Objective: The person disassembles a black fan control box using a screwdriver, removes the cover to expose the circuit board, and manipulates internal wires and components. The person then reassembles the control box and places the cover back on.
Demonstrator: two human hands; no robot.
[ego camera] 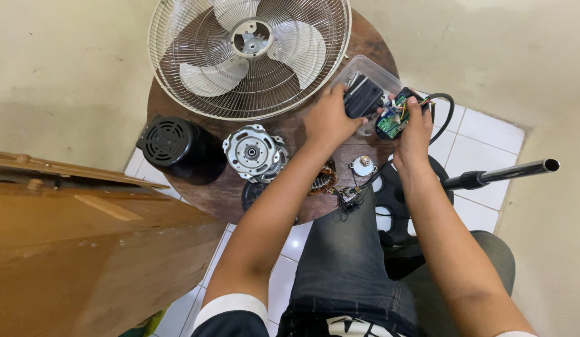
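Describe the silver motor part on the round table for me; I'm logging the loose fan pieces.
The round silver cast-metal motor housing lies flat, face up, on the dark round wooden table, between the black vented motor cover and the person's left forearm. It has a ribbed, notched rim, a bearing hub at its centre and small holes around it. Copper windings show at its right edge. No hand touches it.

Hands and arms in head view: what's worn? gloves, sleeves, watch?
Both hands bare: left hand and right hand show no gloves, rings or watch. Forearms uncovered. Short sleeves end above the elbows: white cuff band on the left sleeve, with dark fabric below it; only a sliver of white on the right sleeve.
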